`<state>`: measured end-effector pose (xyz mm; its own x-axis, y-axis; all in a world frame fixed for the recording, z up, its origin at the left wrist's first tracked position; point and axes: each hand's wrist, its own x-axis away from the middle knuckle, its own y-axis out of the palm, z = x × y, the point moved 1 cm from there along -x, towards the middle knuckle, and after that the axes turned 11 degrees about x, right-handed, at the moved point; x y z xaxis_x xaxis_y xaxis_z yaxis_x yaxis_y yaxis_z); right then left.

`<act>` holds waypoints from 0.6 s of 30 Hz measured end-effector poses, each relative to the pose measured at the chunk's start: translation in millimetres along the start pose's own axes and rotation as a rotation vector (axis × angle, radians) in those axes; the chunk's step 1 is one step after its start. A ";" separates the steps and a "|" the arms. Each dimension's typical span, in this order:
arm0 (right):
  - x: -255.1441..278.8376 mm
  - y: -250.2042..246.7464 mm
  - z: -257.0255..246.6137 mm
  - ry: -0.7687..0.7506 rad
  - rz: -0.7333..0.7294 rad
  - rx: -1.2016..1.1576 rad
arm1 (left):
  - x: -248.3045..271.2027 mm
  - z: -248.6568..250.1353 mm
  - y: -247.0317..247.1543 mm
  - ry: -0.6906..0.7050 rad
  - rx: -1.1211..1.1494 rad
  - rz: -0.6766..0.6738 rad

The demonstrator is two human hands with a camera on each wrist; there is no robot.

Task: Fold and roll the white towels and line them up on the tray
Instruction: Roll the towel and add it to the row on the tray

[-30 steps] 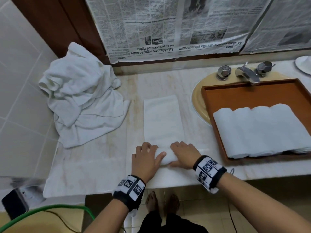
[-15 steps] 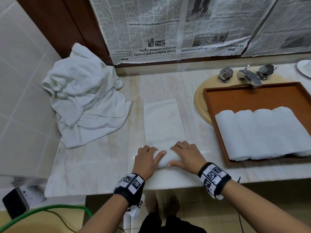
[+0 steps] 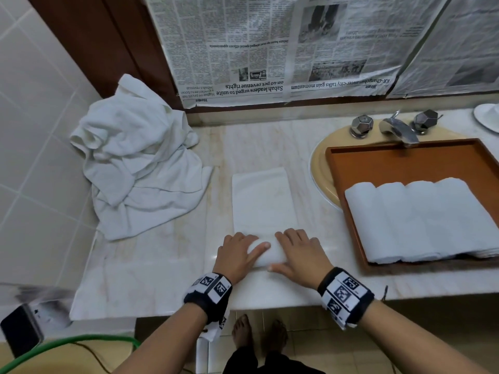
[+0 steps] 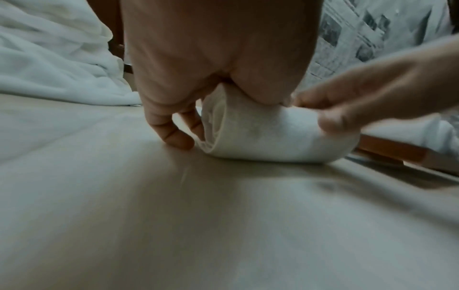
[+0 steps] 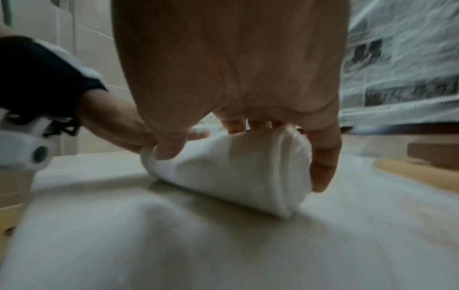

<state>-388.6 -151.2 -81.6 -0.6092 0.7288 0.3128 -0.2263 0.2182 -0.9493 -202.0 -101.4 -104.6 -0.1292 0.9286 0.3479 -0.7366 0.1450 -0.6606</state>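
A folded white towel lies as a long strip on the marble counter, its near end wound into a roll. My left hand curls over the roll's left end, thumb lying along the top. My right hand curls over the right end, thumb at the near side. In the left wrist view the left hand covers the roll, fingertips on the counter. In the right wrist view the right hand's fingers wrap the roll. The brown tray holds several rolled towels side by side.
A heap of loose white towels sits at the counter's left against the tiled wall. The tray rests over a sink with a chrome tap. Newspaper covers the back wall. A white dish is at far right.
Both hands have turned the roll a little farther away from the counter's front edge, and the flat part of the strip looks slightly shorter. The head view has shifted slightly.
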 end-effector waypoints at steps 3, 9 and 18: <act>-6.6 7.1 -0.3 -0.007 0.044 0.007 | 0.1 1.5 -2.6 0.011 -0.010 0.016; -26.7 -12.4 22.9 -0.067 -0.218 -0.322 | 18.1 -5.7 3.3 0.115 -0.083 0.049; 6.2 -3.5 6.5 0.000 -0.027 -0.134 | 0.9 -18.2 3.1 0.066 0.145 -0.086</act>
<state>-396.5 -151.7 -76.1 -0.6044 0.7212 0.3384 -0.1391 0.3227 -0.9362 -192.4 -93.9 -118.5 -0.0215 0.9361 0.3511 -0.8317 0.1781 -0.5258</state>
